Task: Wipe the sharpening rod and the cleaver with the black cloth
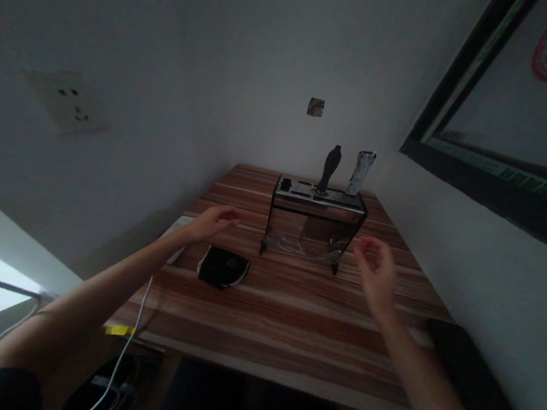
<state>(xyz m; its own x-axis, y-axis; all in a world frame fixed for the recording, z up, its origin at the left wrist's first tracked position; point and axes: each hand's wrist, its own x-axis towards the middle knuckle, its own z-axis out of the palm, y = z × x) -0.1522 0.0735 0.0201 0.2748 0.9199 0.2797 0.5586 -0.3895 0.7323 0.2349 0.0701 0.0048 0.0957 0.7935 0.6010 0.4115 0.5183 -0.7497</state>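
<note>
My left hand [215, 220] hovers over the striped wooden table [289, 320], fingers loosely apart and holding nothing, just left of a clear-sided knife holder with a metal top [314, 226]. My right hand [376, 269] is raised at the holder's right front corner, fingers spread and empty. A black handle [330, 168] and a silvery handle [361, 172] stick up from the holder's top. A small black round pad [222, 267] lies on the table between my left forearm and the holder.
White walls close in the table on the left, back and right. A wall socket [69, 102] is on the left wall, and a dark-framed picture [524, 109] on the right wall. A white cable [131, 334] hangs off the table's left front edge.
</note>
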